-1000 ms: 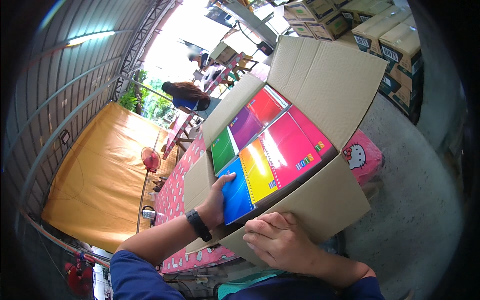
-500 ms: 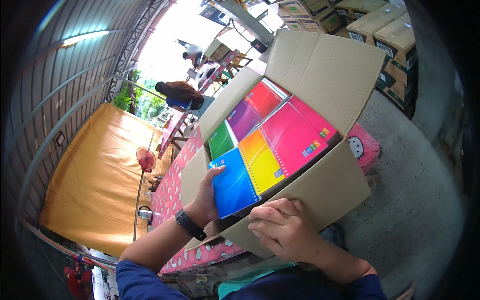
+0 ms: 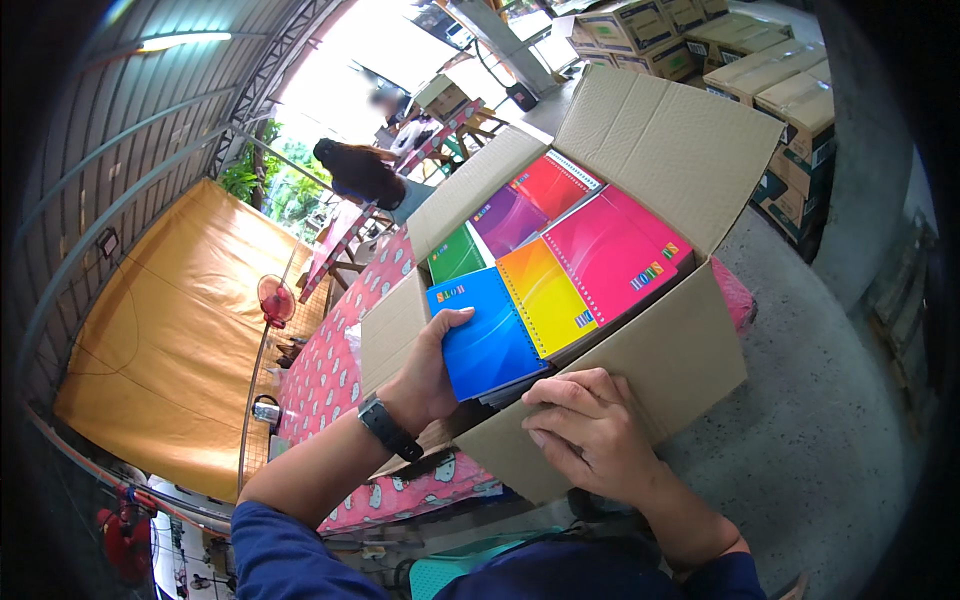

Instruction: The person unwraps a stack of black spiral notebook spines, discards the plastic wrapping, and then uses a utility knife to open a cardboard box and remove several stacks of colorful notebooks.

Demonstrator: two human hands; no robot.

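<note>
An open cardboard box [image 3: 655, 385] stands tilted in view before me, filled with stacks of spiral notebooks. My left hand [image 3: 425, 370], thumb on top, grips the left edge of a blue notebook [image 3: 487, 335] at the box's near left corner. Beside it lie a yellow notebook [image 3: 545, 298] and pink notebooks [image 3: 620, 250]. Farther back are a green notebook [image 3: 456, 256], a purple notebook [image 3: 508, 222] and a red notebook [image 3: 553, 190]. My right hand [image 3: 595, 430] is closed, fingers curled against the near flap; whether they pinch anything is hidden.
A pink patterned cloth [image 3: 330, 375] covers the table under the box. Stacked cartons [image 3: 800, 120] stand at the far right. Two people are at tables farther off; a red fan [image 3: 276, 300] stands left, by an orange tarp [image 3: 175, 340]. A teal seat [image 3: 455, 575] shows below.
The view has shifted, so the box and both hands sit slightly farther right. My left hand keeps its grip on the blue notebook; the right hand stays curled by the flap.
</note>
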